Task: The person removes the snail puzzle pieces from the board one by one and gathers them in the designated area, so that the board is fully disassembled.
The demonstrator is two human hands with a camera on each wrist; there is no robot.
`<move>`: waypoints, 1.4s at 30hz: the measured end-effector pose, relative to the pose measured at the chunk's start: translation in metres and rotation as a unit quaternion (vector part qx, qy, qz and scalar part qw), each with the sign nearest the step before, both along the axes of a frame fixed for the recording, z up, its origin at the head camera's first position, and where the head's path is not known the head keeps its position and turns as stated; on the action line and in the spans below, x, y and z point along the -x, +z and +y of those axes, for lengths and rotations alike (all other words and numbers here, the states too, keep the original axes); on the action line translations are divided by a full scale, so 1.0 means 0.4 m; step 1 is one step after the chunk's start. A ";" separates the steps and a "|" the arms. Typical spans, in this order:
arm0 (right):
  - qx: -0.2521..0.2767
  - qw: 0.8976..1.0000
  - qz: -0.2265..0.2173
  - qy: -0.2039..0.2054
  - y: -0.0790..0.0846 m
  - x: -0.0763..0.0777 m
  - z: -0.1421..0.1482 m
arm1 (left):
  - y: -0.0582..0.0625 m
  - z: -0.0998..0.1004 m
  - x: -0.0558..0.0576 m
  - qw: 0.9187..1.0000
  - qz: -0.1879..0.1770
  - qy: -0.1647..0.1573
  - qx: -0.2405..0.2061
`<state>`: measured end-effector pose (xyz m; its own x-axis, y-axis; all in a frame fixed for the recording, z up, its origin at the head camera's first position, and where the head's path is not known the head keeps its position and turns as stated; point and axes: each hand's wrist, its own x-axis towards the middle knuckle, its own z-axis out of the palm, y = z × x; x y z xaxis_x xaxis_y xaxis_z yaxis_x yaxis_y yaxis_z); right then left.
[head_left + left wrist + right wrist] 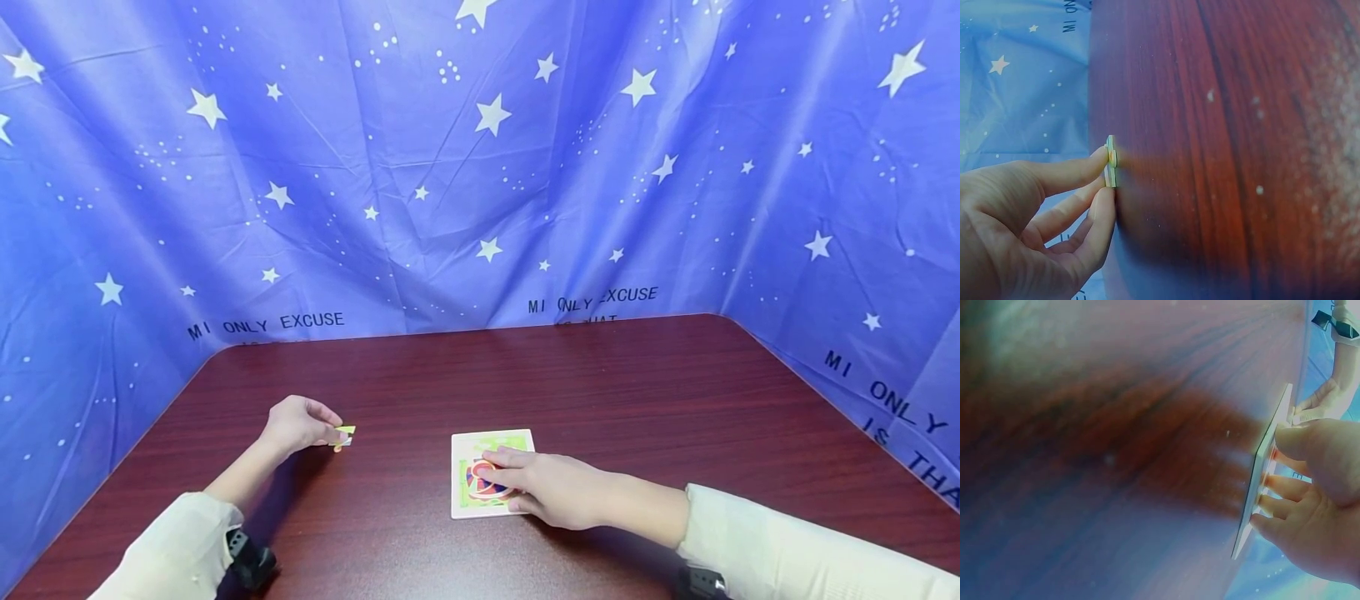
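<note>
On the tabletop at left, my left hand (298, 424) pinches a small flat puzzle piece (346, 433), yellow-green with some white and dark marks, between thumb and fingers. The left wrist view shows the puzzle piece (1110, 167) edge-on, with thumb above and fingers below; whether it is one piece or more I cannot tell. A square puzzle board (459, 500) with a white border and a green, red and purple picture lies flat at the centre. Across its right side rests my right hand (558, 490), fingers extended over the picture and partly hiding it.
The dark red-brown wooden table (420, 383) reaches back to a blue star-patterned curtain (420, 150) that hangs behind it and along both sides. A black wrist camera (251, 560) is strapped at the left sleeve.
</note>
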<state>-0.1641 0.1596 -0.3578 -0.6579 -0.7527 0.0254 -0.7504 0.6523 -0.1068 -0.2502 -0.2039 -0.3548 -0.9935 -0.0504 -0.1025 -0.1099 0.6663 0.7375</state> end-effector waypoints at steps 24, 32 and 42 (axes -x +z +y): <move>0.007 1.000 -0.005 -0.009 0.007 -0.014 0.003 | 0.015 0.010 0.000 0.993 0.053 -0.042 0.098; 0.015 1.000 -0.022 -0.007 0.008 -0.029 0.017 | 0.016 0.054 0.001 0.992 0.074 -0.063 0.075; 0.018 1.000 0.008 0.015 0.002 -0.036 0.036 | 0.025 0.161 -0.020 0.986 0.099 -0.120 0.065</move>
